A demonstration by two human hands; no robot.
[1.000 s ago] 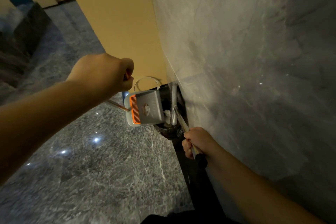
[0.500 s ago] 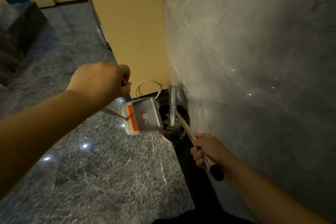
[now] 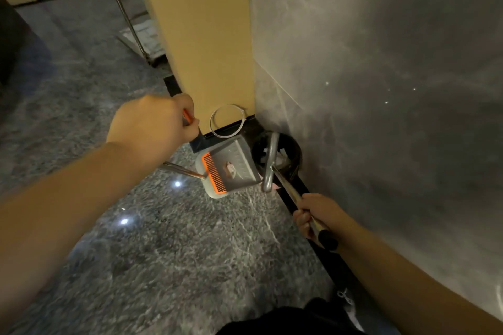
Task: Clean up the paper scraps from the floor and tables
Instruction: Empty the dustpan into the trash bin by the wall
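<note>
Your left hand (image 3: 152, 128) grips the dustpan (image 3: 227, 168) handle; right hand (image 3: 317, 216) grips the broom (image 3: 288, 193). The pan has lowered at frame centre beside the bin (image 3: 294, 155). Scraps look dumped.

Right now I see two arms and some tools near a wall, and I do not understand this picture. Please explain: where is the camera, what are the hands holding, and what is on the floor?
There is no machine here. The camera sits on a person's head and looks down, so both arms reach in from the bottom of the picture. The left hand grips a thin handle that leads down to a grey dustpan with an orange comb edge. One small scrap lies inside the pan. The right hand grips the metal pole of a broom, whose head rests over a round dark bin. The bin stands in the corner on the dark marble floor, and pale paper shows inside it. A wire ring leans against the yellow wall behind.
</note>
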